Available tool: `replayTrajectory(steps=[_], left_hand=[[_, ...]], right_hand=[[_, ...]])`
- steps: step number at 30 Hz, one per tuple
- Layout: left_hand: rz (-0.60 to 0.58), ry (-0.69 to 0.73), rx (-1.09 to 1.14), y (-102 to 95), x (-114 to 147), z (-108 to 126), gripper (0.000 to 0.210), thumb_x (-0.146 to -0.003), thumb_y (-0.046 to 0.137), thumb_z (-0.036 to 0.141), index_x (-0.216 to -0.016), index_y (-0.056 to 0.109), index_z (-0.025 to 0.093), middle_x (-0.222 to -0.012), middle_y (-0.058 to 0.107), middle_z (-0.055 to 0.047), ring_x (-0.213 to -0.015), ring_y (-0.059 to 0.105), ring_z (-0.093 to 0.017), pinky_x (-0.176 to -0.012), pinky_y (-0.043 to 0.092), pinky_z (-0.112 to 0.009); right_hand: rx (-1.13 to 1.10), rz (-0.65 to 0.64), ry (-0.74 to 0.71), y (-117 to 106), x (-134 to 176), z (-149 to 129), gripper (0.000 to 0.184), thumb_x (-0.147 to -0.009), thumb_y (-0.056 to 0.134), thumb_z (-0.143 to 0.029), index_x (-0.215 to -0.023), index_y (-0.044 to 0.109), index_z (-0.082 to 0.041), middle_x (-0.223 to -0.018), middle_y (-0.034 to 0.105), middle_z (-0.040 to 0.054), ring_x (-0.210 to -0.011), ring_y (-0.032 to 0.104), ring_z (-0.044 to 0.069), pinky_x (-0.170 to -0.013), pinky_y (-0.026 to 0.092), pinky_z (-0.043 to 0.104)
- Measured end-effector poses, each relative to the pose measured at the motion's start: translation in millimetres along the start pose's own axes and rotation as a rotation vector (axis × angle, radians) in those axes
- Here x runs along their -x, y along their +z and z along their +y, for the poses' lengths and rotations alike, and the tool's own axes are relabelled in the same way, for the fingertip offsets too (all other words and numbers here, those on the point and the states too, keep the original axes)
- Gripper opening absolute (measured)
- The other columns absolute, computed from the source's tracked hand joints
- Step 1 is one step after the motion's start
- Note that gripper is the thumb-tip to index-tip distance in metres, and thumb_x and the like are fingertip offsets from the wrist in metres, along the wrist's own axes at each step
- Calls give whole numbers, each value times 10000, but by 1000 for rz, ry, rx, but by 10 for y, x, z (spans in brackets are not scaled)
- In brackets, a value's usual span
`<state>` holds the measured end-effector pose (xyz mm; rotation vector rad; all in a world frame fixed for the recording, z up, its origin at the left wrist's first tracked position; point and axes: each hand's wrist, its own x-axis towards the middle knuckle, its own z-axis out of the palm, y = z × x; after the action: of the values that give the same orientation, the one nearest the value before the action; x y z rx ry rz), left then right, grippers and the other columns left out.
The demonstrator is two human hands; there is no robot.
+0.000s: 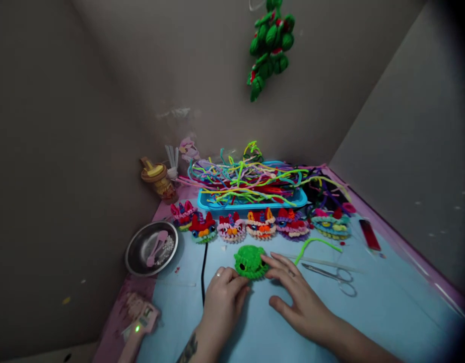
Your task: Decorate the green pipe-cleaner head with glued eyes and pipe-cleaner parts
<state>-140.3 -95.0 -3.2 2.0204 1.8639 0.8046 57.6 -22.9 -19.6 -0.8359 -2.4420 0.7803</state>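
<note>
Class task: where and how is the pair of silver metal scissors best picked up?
Probably by the handle loops, with the right hand coming from the right. The silver metal scissors lie on the blue tabletop with their loops at the right end and pointed blades leading left, so this keeps clear of the tips.

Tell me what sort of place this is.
It looks like a craft workspace: there are scissors, what appears to be a glue gun, and a heap of colorful fuzzy stems.
</note>
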Motion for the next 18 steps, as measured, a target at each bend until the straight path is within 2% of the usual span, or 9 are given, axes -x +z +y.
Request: replayTrajectory(steps=[4, 8, 11, 14, 18], left_hand=[[-4, -21, 12, 0, -11, 12, 203, -783, 561, 113, -918, 661, 226, -808, 608, -49, -783, 549, -198, -667, 445, -304], [41, 29, 53, 31, 7, -3, 149, -800, 535, 128, -826, 657, 210, -773, 617, -48, -751, 567, -187, -658, 451, -288], [89, 37, 107, 33, 34, -40, 145, -826, 506, 156, -796, 643, 189, -737, 621, -50, -729, 578, -178, -639, 453, -270], [151, 17, 161, 10, 58, -99, 162, -849, 479, 178, -813, 637, 177, -730, 625, -52, -710, 584, -164, -631, 454, -254], [215, 7, 218, -16, 70, -165, 178, -866, 465, 202, -811, 633, 177, -725, 623, -43, -693, 587, -148, -624, 450, -236]], right_hand=[[-8, 32, 7, 33, -2, 30, 289, -820, 546, -372, -1065, 513, -223, -1415, 367, 93, -1342, 202, 293, -1004, 346, 508], [-11, 195, 39, 63, 56, 67, 230, -837, 513, -345, -1040, 517, -235, -1385, 389, 104, -1292, 321, 281, -994, 370, 483], [3, 306, 96, -13, 61, 67, 204, -850, 484, -318, -1033, 519, -235, -1331, 436, 115, -1228, 415, 260, -950, 422, 442], [43, 361, 83, -266, -76, 72, 210, -844, 491, -302, -1034, 538, -227, -1271, 493, 115, -1181, 468, 249, -929, 440, 416], [135, 374, -24, -783, -544, 143, 191, -840, 492, -301, -963, 602, -204, -1050, 633, 94, -1020, 573, 232, -876, 461, 379]])
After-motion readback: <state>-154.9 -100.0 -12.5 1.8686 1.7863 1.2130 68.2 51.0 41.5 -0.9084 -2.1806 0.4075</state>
